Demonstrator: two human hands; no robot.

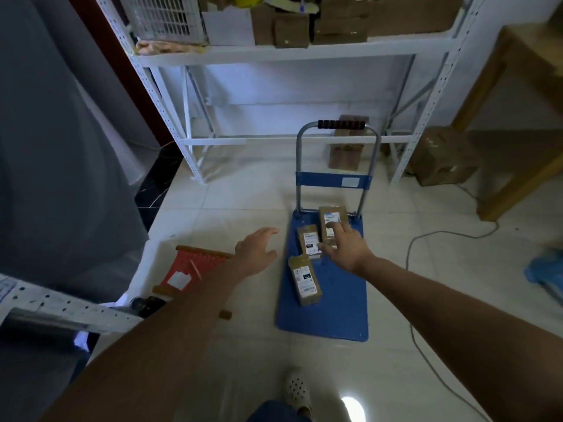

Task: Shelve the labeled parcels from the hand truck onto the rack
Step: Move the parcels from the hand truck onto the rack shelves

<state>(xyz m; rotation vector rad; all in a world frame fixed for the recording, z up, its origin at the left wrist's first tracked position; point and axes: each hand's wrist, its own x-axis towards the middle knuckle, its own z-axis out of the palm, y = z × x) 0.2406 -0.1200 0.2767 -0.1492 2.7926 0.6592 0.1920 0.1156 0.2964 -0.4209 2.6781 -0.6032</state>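
A blue hand truck (338, 303) stands on the floor with its handle (341, 124) toward the white rack (289, 51). Three brown labeled parcels lie on its deck: a far one (330, 216), a middle one (308, 240) and a near one (304, 280). My right hand (345, 245) reaches over the far and middle parcels, fingers spread and touching them. Left of the deck, my left hand (257, 249) hovers open over the floor and holds nothing.
The rack shelf holds several cardboard boxes (335, 25) and a white basket (166, 16). More boxes (347, 147) sit under it and a brown box (441, 159) to its right. A red object (195, 266) lies left. A cable (426, 236) runs right; a wooden table leg (518, 181) stands there.
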